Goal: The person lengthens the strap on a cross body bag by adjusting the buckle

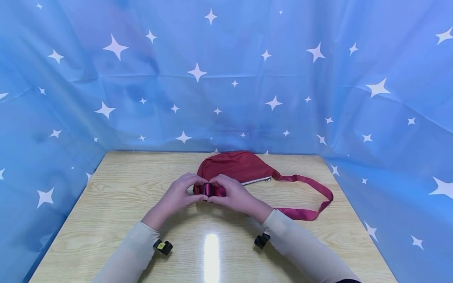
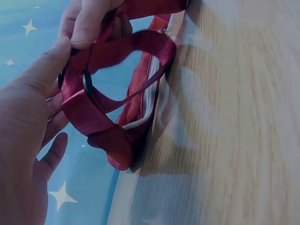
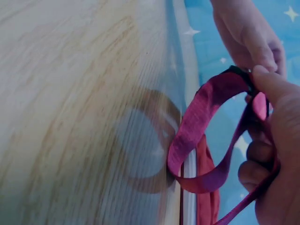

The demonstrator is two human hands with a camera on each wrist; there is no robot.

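Observation:
A dark red waist bag lies at the back of the table, its silver zipper facing the front. In front of its left end, both hands meet at a black buckle on the bag's strap. My left hand pinches the strap at the buckle's left side between thumb and fingers. Opposite it, my right hand grips the strap and the buckle's other side. A loop of strap hangs below the fingers in the right wrist view. The left wrist view shows a black slider around the webbing.
The strap's long loop stretches over the wooden table to the right of the bag. A blue curtain with white stars surrounds the table's back and sides. A wrist camera shows beneath the left sleeve.

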